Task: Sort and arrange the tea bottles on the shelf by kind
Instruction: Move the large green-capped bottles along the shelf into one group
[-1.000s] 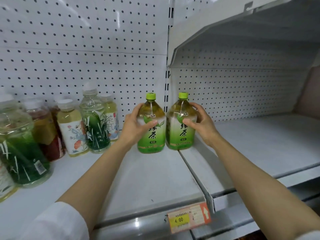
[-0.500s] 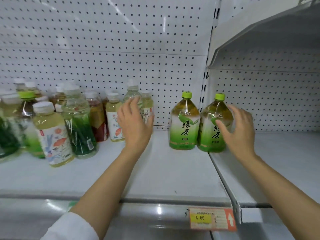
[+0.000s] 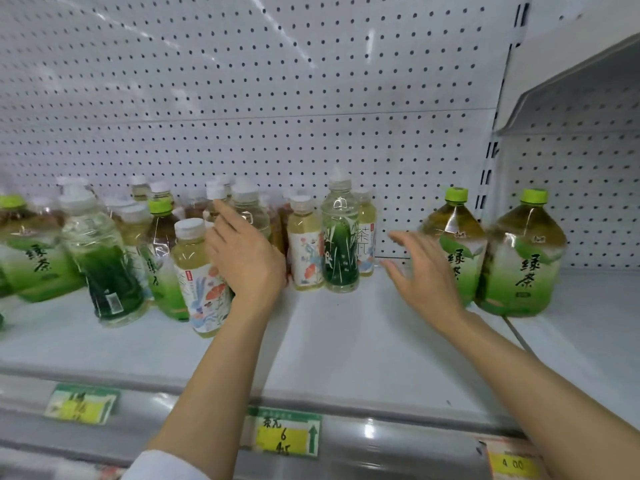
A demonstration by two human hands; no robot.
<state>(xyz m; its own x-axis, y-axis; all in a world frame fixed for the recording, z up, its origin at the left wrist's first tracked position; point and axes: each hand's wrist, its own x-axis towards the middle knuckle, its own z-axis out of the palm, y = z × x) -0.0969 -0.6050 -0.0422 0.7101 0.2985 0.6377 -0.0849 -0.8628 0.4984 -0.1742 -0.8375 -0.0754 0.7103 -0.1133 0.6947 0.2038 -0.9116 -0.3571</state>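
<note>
Two green-capped green tea bottles (image 3: pixel 519 258) stand side by side at the right end of the white shelf (image 3: pixel 346 344). A mixed cluster of tea bottles fills the left: floral-label bottles (image 3: pixel 201 282), dark green bamboo-label bottles (image 3: pixel 341 247), and more green tea bottles (image 3: pixel 31 251). My left hand (image 3: pixel 246 254) hovers with straight fingers over the cluster, in front of a floral bottle, holding nothing. My right hand (image 3: pixel 426 275) is spread, empty, just left of the two green tea bottles and partly covering the nearer one.
White pegboard (image 3: pixel 277 98) backs the shelf. A higher shelf (image 3: pixel 568 88) overhangs the right bay. Price tags (image 3: pixel 284 431) line the shelf's front rail. Bare shelf surface lies between the cluster and the two right bottles.
Both hands have let go of the two green tea bottles and moved left. My view has swung left, bringing the mixed cluster into sight. My left hand now reaches into the cluster.
</note>
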